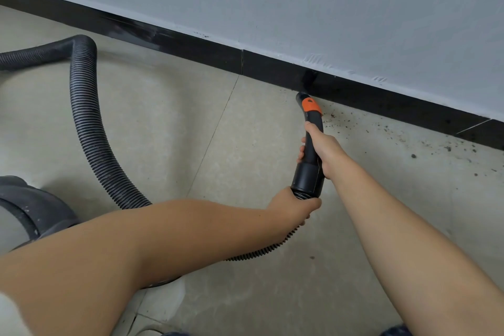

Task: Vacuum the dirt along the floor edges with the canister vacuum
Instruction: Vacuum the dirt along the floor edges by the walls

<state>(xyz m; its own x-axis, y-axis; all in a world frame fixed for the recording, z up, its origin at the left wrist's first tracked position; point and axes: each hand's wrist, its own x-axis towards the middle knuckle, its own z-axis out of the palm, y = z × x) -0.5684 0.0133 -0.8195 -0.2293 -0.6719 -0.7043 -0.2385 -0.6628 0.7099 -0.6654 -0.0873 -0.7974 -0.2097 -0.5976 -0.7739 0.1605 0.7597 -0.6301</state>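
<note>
A black vacuum handle with an orange collar (311, 117) points at the black baseboard (354, 95), its tip touching the floor edge. My right hand (323, 147) grips the handle's middle. My left hand (293, 206) grips the ribbed black hose (90, 131) just below the handle's cuff. The hose loops left and back to the grey canister (30, 210) at the lower left. Dark dirt specks (425, 144) lie scattered on the beige tiles to the right of the nozzle, along the baseboard.
A pale grey wall (327, 8) rises above the baseboard, scuffed near the nozzle. The floor is beige tile with thin grout lines (215, 128). Left of the nozzle the tiles along the edge look free of specks.
</note>
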